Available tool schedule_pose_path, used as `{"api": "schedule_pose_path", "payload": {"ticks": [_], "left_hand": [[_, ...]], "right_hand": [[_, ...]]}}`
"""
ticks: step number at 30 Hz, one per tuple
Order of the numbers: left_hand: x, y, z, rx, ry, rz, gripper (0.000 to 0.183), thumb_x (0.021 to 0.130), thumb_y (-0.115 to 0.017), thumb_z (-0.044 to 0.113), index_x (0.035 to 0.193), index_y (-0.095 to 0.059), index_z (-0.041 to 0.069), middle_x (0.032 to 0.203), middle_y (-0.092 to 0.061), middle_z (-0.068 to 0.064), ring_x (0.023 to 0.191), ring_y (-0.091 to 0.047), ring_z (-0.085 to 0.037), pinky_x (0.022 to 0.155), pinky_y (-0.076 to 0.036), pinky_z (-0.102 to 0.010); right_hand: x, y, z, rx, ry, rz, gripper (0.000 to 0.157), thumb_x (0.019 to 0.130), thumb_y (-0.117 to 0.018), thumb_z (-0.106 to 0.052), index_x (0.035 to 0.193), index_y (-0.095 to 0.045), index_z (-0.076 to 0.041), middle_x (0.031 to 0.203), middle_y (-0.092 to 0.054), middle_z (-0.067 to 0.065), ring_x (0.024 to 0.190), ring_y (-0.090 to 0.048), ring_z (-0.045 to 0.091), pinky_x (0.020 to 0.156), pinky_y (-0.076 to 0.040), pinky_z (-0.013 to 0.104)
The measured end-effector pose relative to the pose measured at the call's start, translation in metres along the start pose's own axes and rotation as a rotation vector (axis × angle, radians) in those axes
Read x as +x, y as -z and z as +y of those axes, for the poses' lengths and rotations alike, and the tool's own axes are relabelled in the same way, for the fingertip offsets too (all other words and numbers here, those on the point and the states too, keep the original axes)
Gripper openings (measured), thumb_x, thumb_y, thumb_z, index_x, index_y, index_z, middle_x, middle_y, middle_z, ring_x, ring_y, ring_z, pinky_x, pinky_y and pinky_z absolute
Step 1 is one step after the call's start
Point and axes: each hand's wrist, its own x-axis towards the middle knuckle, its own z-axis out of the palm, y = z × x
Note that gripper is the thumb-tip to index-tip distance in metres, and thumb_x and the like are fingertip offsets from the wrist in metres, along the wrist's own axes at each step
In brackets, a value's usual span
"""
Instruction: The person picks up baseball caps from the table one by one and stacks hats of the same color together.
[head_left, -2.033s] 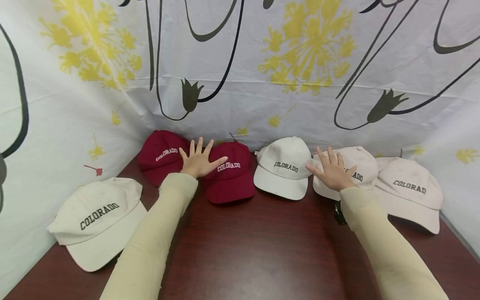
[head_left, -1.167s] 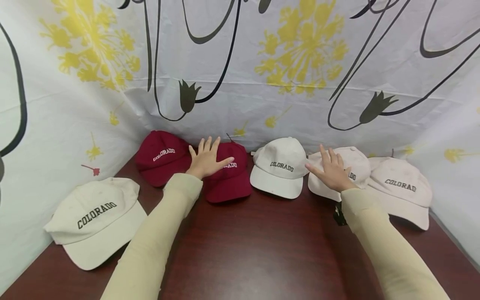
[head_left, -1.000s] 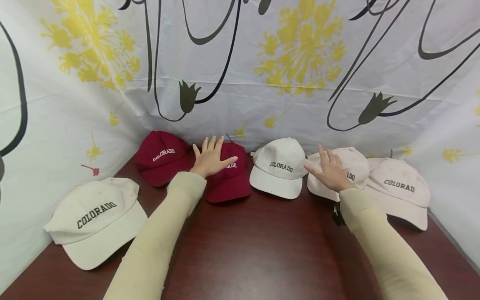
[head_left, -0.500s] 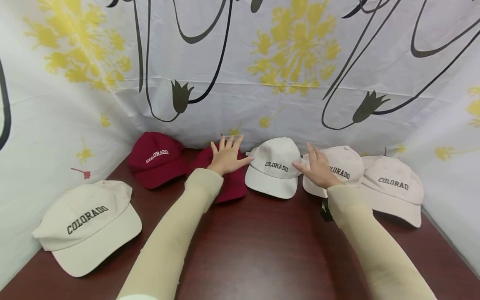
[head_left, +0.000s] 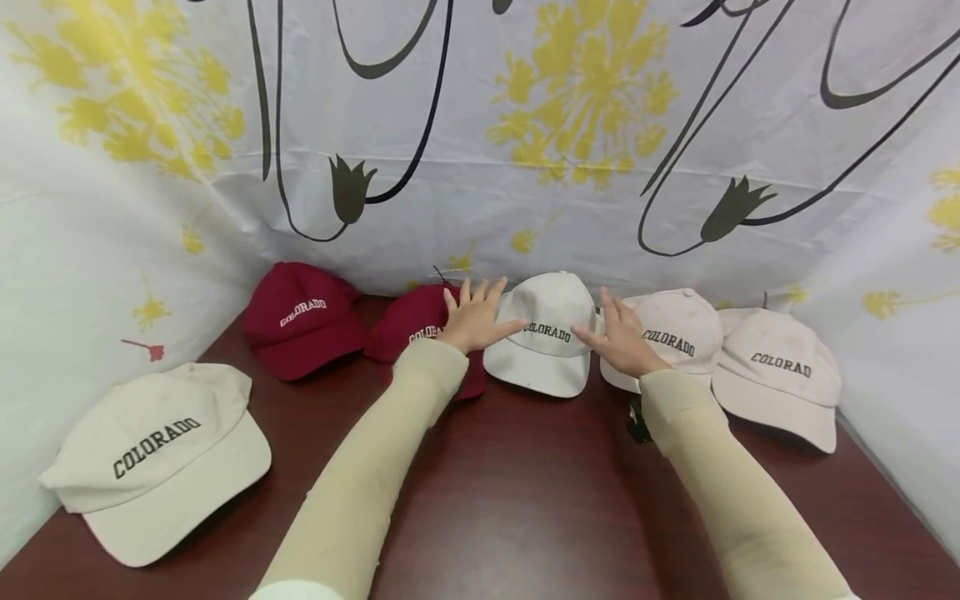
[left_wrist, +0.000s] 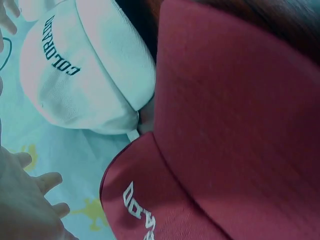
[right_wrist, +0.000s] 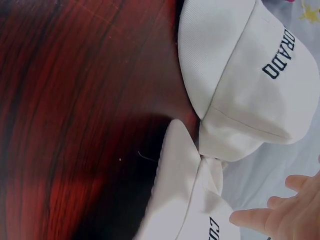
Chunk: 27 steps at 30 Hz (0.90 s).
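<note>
In the head view a white cap (head_left: 547,312) lettered COLORADO stands against the back cloth, between the two hands. My left hand (head_left: 477,319), fingers spread, reaches over the right side of a dark red cap (head_left: 420,312), its thumb overlapping the white cap's left side. My right hand (head_left: 621,337), also spread, is at the white cap's right side and overlaps a pale pinkish cap (head_left: 678,329). Neither hand grips anything. The left wrist view has the fingers (left_wrist: 50,182) apart from the red cap (left_wrist: 230,125); the right wrist view has straight fingers (right_wrist: 250,218) over the pinkish cap (right_wrist: 172,185).
Another dark red cap (head_left: 303,317) sits at the back left, and a cream cap (head_left: 165,458) nearer on the left. A second pinkish cap (head_left: 783,367) stands far right. A small black item (head_left: 637,423) lies by the right sleeve. Patterned cloth (head_left: 420,217) backs the dark wood table (head_left: 517,500).
My left hand has moved right, from between the two red caps to the white cap's left edge. The right hand has shifted slightly left, nearer the white cap. The caps keep their places; the view has shifted.
</note>
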Motion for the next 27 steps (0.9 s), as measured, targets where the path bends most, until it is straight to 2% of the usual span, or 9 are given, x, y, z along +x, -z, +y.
{"api": "schedule_pose_path", "payload": {"ticks": [6, 9, 13, 20, 27], "left_hand": [[0.011, -0.011, 0.005, -0.059, 0.016, -0.002, 0.086, 0.082, -0.043, 0.069, 0.148, -0.014, 0.023, 0.148, -0.022, -0.011, 0.134, -0.007, -0.043, 0.102, 0.0, -0.06], [0.011, -0.015, 0.009, -0.097, 0.005, -0.013, 0.085, 0.082, -0.045, 0.066, 0.148, -0.015, 0.021, 0.148, -0.023, -0.013, 0.133, -0.009, -0.045, 0.103, -0.003, -0.058], [0.013, -0.023, 0.013, -0.163, -0.001, -0.043, 0.086, 0.083, -0.048, 0.063, 0.148, -0.012, 0.019, 0.148, -0.019, -0.016, 0.133, -0.009, -0.045, 0.105, -0.009, -0.053], [0.017, -0.038, 0.017, -0.316, 0.036, -0.097, 0.093, 0.082, -0.055, 0.058, 0.148, -0.005, 0.016, 0.15, -0.009, -0.018, 0.135, -0.005, -0.04, 0.104, -0.022, -0.047], [0.018, -0.048, 0.017, -0.438, 0.073, -0.128, 0.098, 0.08, -0.063, 0.048, 0.148, -0.001, 0.013, 0.149, -0.009, -0.019, 0.133, -0.015, -0.038, 0.103, -0.024, -0.046]], "right_hand": [[0.006, -0.005, 0.004, -0.027, 0.037, 0.042, 0.087, 0.091, -0.049, -0.046, 0.145, 0.0, 0.0, 0.144, -0.008, 0.034, 0.131, -0.007, 0.049, 0.101, -0.008, 0.06], [0.007, -0.008, 0.005, -0.04, 0.035, 0.048, 0.087, 0.091, -0.05, -0.046, 0.145, -0.001, 0.001, 0.144, -0.011, 0.033, 0.131, -0.01, 0.048, 0.102, -0.009, 0.058], [0.01, -0.013, 0.007, -0.026, 0.027, 0.022, 0.089, 0.091, -0.049, -0.047, 0.145, 0.003, 0.001, 0.145, -0.008, 0.03, 0.132, -0.009, 0.045, 0.103, -0.009, 0.057], [0.014, -0.024, 0.012, 0.059, 0.004, -0.027, 0.092, 0.091, -0.048, -0.048, 0.144, 0.011, -0.002, 0.146, -0.003, 0.03, 0.132, -0.006, 0.045, 0.103, -0.01, 0.056], [0.016, -0.031, 0.016, 0.099, -0.058, -0.049, 0.1, 0.088, -0.05, -0.054, 0.142, 0.02, -0.006, 0.148, 0.006, 0.025, 0.133, -0.002, 0.044, 0.104, -0.009, 0.055]]}}
